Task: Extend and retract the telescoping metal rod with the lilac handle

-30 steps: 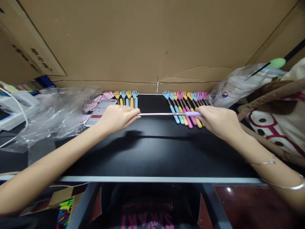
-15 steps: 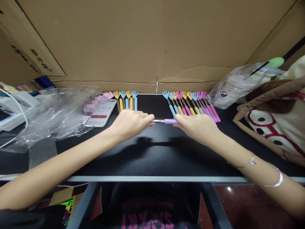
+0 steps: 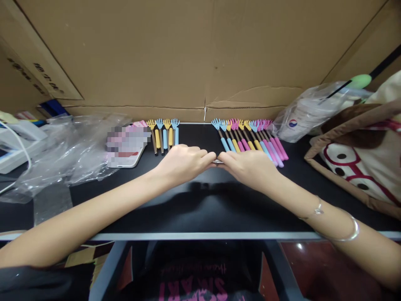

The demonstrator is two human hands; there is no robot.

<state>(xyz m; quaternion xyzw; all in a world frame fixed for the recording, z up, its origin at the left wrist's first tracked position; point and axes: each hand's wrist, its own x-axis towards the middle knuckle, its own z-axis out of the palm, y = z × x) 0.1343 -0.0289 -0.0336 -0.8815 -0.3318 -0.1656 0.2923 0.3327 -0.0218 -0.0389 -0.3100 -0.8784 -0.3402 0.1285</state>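
Even, moderately bright indoor light falls from above. The left hand (image 3: 183, 164) and right hand (image 3: 249, 166), with both forearms, cast a soft, blurred shadow toward the viewer on the matte black table (image 3: 200, 217). The metal rod (image 3: 217, 161) pinched between them glints faintly. The clear plastic bag (image 3: 72, 146) and the red floor (image 3: 300, 249) show small highlights. Wide-angle distortion bows the cardboard (image 3: 200, 54) edges and stretches the corners. One patch (image 3: 127, 140) is pixelated.
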